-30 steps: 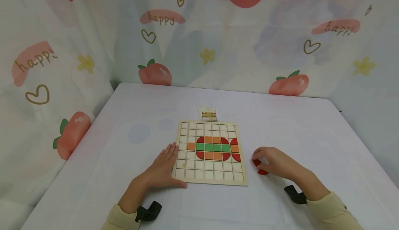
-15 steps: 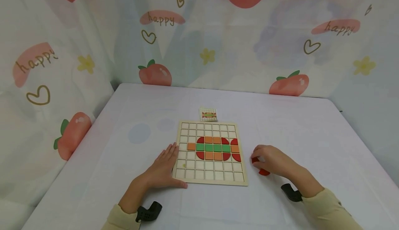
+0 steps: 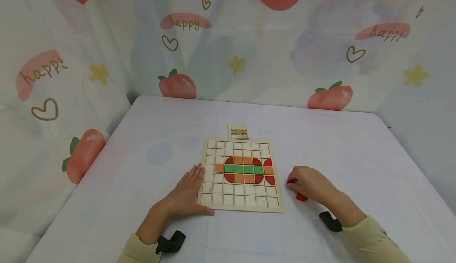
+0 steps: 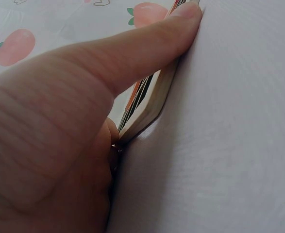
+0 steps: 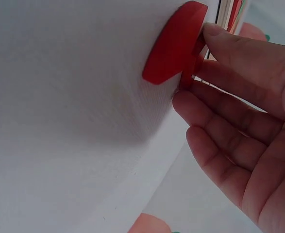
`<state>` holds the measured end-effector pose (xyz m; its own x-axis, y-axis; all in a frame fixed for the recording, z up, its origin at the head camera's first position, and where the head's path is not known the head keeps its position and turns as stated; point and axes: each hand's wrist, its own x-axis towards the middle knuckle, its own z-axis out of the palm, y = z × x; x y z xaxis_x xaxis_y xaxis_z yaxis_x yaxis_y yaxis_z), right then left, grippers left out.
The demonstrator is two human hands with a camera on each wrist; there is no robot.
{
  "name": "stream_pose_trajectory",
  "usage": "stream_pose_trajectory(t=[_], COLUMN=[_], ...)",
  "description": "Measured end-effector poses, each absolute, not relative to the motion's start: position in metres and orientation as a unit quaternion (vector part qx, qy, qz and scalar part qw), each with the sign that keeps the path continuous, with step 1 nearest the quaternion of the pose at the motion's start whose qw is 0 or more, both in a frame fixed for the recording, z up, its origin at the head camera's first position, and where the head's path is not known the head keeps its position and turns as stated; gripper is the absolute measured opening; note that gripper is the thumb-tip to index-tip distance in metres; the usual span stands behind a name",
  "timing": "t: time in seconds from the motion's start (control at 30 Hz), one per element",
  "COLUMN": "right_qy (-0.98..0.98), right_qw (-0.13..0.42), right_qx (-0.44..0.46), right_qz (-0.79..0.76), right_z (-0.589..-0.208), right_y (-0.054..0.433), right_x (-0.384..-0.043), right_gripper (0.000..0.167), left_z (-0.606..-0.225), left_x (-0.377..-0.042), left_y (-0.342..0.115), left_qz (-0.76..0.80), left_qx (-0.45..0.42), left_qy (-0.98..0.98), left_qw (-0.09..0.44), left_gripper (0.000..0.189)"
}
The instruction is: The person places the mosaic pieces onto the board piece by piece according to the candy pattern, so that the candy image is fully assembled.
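Note:
My left hand [image 3: 187, 189] lies flat with straight fingers along the left edge of a wooden grid board [image 3: 240, 200], its thumb by the near edge. In the left wrist view the thumb [image 4: 147, 46] reaches past the board's rounded corner [image 4: 154, 99]. To the board's right, my right hand [image 3: 311, 183] pinches a red quarter-round tile [image 3: 291, 181] between thumb and fingers, low over the table. A second red tile [image 3: 301, 197] lies just under that hand; in the right wrist view this near tile [image 5: 174, 48] partly covers the held tile [image 5: 188, 75].
Red, orange tiles [image 3: 238, 178] and green tiles [image 3: 238, 169] form a candy-like shape on the board. A small pattern card [image 3: 238, 131] lies behind the board's far edge. The white-covered table [image 3: 171, 124] meets a printed cloth backdrop [image 3: 213, 57] at the back and left.
My right hand has shifted slightly left, and the red tile in its fingers has turned, showing less of its face. My left hand and the board stay as they were.

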<state>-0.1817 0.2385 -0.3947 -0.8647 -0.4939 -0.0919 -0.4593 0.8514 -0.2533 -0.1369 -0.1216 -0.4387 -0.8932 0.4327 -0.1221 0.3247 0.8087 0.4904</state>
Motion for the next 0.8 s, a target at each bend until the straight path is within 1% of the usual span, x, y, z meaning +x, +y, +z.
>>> stream_pose_trajectory(t=[0.23, 0.5, 0.57, 0.8], right_qy=[0.968, 0.965, 0.963, 0.952], right_qw=[0.069, 0.066, 0.071, 0.124], right_qx=[-0.218, -0.223, -0.229, -0.23], right_qz=[-0.105, -0.12, -0.126, -0.157], right_z=[-0.396, -0.398, -0.397, -0.388], right_y=[0.234, 0.237, 0.24, 0.25], right_x=[-0.179, -0.18, -0.18, -0.177], right_gripper=[0.003, 0.004, 0.008, 0.018], left_z=[-0.439, -0.438, -0.438, -0.437], left_x=[-0.137, -0.137, -0.137, -0.136], left_y=[-0.121, -0.121, -0.121, -0.121], left_qz=[0.232, 0.234, 0.232, 0.237], left_qx=[0.203, 0.194, 0.193, 0.196], left_qy=[0.944, 0.945, 0.946, 0.944], left_qw=[0.114, 0.118, 0.119, 0.119], left_gripper=[0.124, 0.124, 0.124, 0.124])
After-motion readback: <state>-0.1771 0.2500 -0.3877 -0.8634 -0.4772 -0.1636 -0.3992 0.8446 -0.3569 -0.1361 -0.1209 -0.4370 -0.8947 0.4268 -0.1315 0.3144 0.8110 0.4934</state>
